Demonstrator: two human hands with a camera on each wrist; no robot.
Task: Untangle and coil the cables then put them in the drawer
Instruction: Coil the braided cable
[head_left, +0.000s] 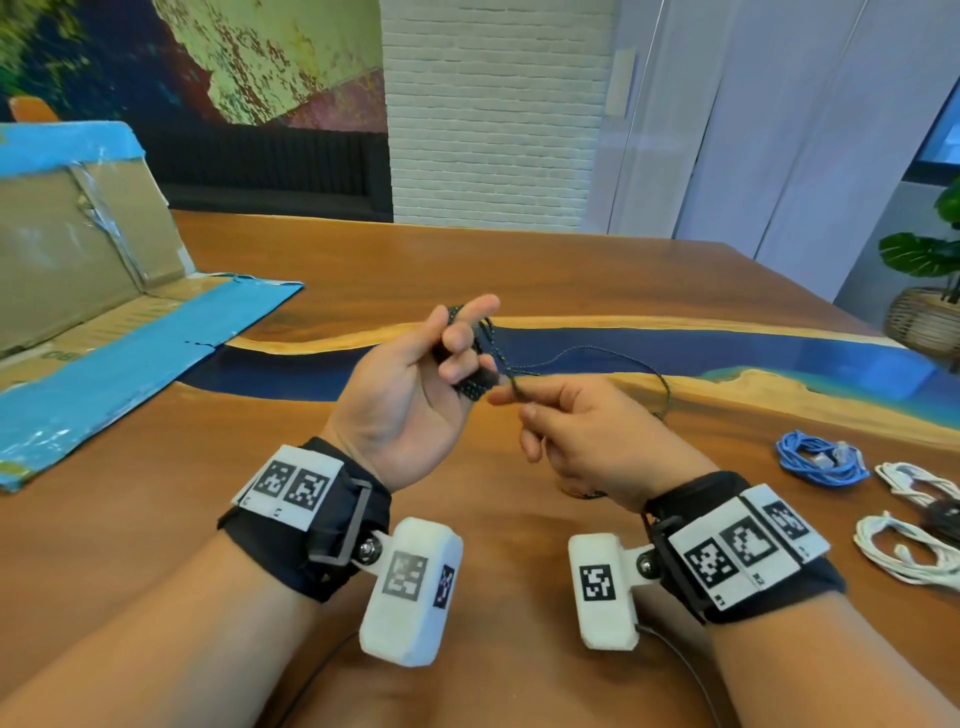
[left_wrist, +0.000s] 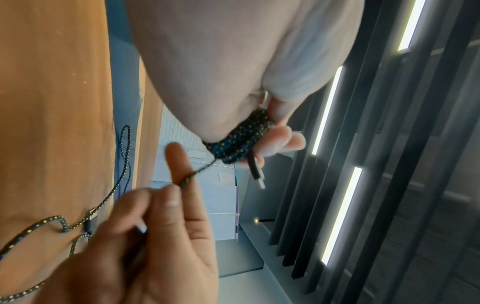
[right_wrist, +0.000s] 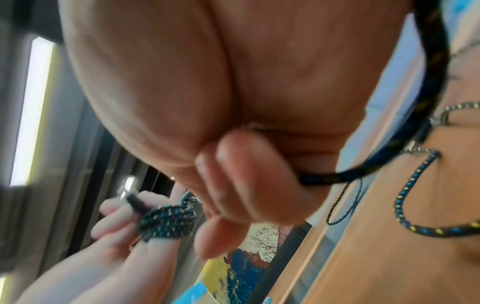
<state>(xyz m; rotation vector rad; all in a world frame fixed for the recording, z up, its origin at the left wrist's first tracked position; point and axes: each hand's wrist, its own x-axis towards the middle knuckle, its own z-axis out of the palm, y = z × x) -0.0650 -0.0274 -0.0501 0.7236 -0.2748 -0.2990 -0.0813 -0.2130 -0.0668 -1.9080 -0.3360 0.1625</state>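
Note:
A black braided cable (head_left: 480, 382) flecked with blue and yellow is wound in several turns round the fingers of my left hand (head_left: 415, 395), held up over the table. In the left wrist view the wound turns (left_wrist: 241, 142) sit on the fingers, and a black plug (left_wrist: 255, 170) sticks out from them. My right hand (head_left: 576, 431) pinches the free strand (left_wrist: 185, 181) between thumb and forefinger, close to the left fingers. The loose tail (head_left: 639, 371) loops out to the right and down onto the wood. A drawer is not in view.
Three coiled bundles lie at the right on the wooden table (head_left: 363, 249): a blue cable (head_left: 818, 457) and two white cables (head_left: 917, 480) (head_left: 906, 553). A flattened cardboard box with blue tape (head_left: 114, 332) lies at the left. A potted plant (head_left: 930, 270) stands beyond the right edge.

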